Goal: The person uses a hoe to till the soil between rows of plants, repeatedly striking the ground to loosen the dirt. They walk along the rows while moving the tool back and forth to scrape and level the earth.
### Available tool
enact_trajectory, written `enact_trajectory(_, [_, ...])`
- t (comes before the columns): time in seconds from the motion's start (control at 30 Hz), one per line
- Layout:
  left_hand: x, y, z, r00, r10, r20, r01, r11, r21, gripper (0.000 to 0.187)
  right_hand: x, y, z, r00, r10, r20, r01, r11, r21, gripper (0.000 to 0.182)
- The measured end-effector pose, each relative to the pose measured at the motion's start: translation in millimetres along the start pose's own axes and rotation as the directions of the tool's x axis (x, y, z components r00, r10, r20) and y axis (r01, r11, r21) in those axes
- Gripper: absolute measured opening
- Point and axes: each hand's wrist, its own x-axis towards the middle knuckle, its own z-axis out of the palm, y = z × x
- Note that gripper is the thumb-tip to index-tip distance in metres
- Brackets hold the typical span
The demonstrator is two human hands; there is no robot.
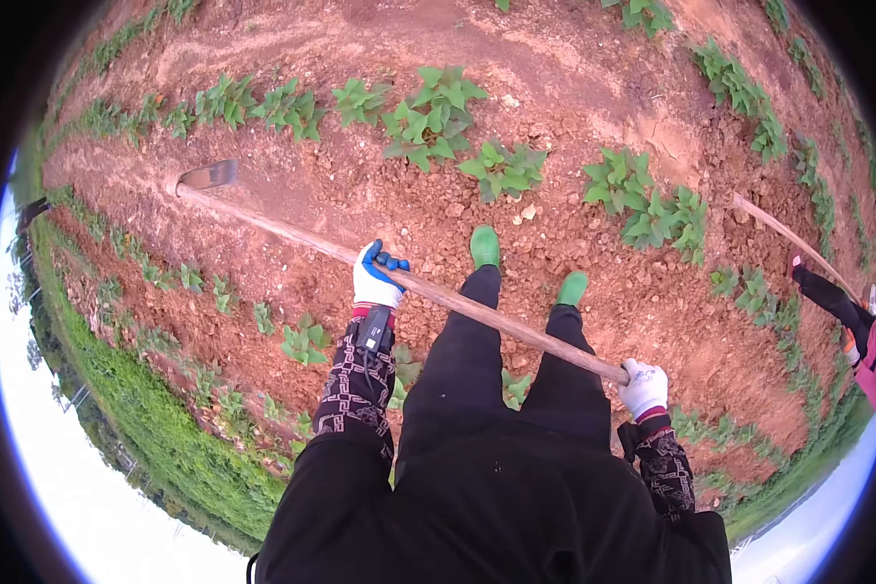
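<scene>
A hoe with a long wooden handle (496,319) lies slantwise across my body, held in both gloved hands. My left hand (378,277), in a white glove with blue fingers, wraps round the middle of the handle. Near the handle's butt end my right hand (644,387), in a white glove, is closed on the wood. The metal hoe blade (210,175) is out at the upper left, over the reddish soil. Beyond my green boots (485,246) runs a row of leafy plants (433,117).
At the right edge another person (852,321) in dark trousers and a pink top has a long wooden handle (788,234). More plant rows (740,92) cross the crumbly red soil (555,107). Green growth (146,404) borders the field at the lower left.
</scene>
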Motion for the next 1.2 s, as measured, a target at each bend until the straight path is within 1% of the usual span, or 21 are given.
enact_trajectory(0.03, [0,18,2,0.998,0.059,-0.028,-0.060,0.998,-0.016,0.031,12,-18,-5,0.999,-0.014,0.028,0.013,1.000,0.012,0.019])
enact_trajectory(0.07, [-3,36,5,0.994,0.106,-0.025,-0.107,0.994,-0.032,0.029,22,-30,-3,0.997,-0.072,-0.011,0.073,0.997,0.024,0.019])
enact_trajectory(0.1, [3,51,2,0.973,0.228,-0.023,-0.227,0.973,0.036,0.028,30,-42,0,0.990,-0.131,-0.051,0.133,0.991,0.033,0.019])
enact_trajectory(0.17, [4,71,7,0.939,0.337,-0.067,-0.329,0.938,0.111,0.029,32,-67,-14,0.978,-0.198,-0.066,0.205,0.971,0.119,0.022])
enact_trajectory(0.2, [9,72,5,0.942,0.324,-0.093,-0.308,0.940,0.148,0.030,30,-73,-22,0.963,-0.266,-0.039,0.269,0.954,0.134,0.026])
enact_trajectory(0.23, [15,69,3,0.945,0.307,-0.117,-0.283,0.941,0.185,0.031,27,-77,-30,0.963,-0.265,-0.040,0.268,0.952,0.146,0.026])
enact_trajectory(0.27, [22,63,0,0.959,0.283,-0.028,-0.272,0.942,0.195,0.033,23,-77,-39,0.959,-0.284,-0.004,0.282,0.949,0.143,0.026])
enact_trajectory(0.3, [28,53,5,0.967,0.250,-0.044,-0.241,0.958,0.154,0.034,15,-73,-48,0.953,-0.301,0.032,0.294,0.946,0.138,0.027])
enact_trajectory(0.37, [40,9,15,0.985,0.168,-0.033,-0.161,0.975,0.152,0.036,-9,-47,-63,0.959,-0.276,-0.066,0.281,0.957,0.072,0.026])
enact_trajectory(0.47, [27,-99,41,0.999,-0.003,0.052,0.000,0.997,0.073,0.035,-64,9,-99,0.996,-0.081,0.028,0.082,0.996,-0.041,0.028])
enact_trajectory(0.53, [19,-135,36,0.993,-0.083,0.087,0.081,0.996,0.025,0.037,-82,39,-84,0.998,-0.059,-0.038,0.055,0.994,-0.097,0.033])
enact_trajectory(0.6, [-2,-146,36,0.977,-0.189,0.100,0.189,0.982,0.009,0.038,-89,58,-76,0.999,-0.045,-0.013,0.043,0.993,-0.106,0.034])
enact_trajectory(0.7, [-14,-157,39,0.974,-0.196,0.113,0.196,0.980,0.017,0.038,-87,74,-63,1.000,0.009,0.015,-0.006,0.991,-0.133,0.036])
enact_trajectory(0.77, [-18,-160,38,0.979,-0.197,0.055,0.199,0.979,-0.042,0.037,-82,84,-54,1.000,0.011,-0.020,-0.014,0.988,-0.156,0.037])
enact_trajectory(0.8, [-25,-157,40,0.978,-0.198,0.057,0.201,0.979,-0.041,0.037,-78,87,-45,0.996,-0.031,-0.087,0.016,0.986,-0.168,0.035])
enact_trajectory(0.83, [-31,-151,40,0.979,-0.196,0.058,0.199,0.979,-0.041,0.036,-73,89,-36,0.996,-0.034,-0.083,0.020,0.985,-0.170,0.035])
enact_trajectory(0.97, [-47,-105,37,0.998,-0.056,0.012,0.056,0.998,-0.021,0.032,-31,78,1,0.978,-0.138,-0.156,0.128,0.989,-0.072,0.027])
enact_trajectory(1.03, [-60,-74,40,0.997,0.080,0.003,-0.080,0.996,0.034,0.030,-5,61,19,0.974,-0.178,-0.142,0.184,0.982,0.029,0.022])
enact_trajectory(1.1, [-65,-41,39,0.985,0.169,0.017,-0.170,0.985,0.039,0.032,17,32,17,0.982,-0.188,-0.019,0.189,0.978,0.089,0.018])
enact_trajectory(1.17, [-70,-12,43,0.958,0.283,0.036,-0.285,0.956,0.071,0.036,34,9,14,0.969,-0.246,-0.007,0.244,0.956,0.161,0.017])
enact_trajectory(1.2, [-66,0,42,0.948,0.316,0.026,-0.317,0.945,0.080,0.036,38,-1,6,0.970,-0.239,0.036,0.229,0.957,0.177,0.018])
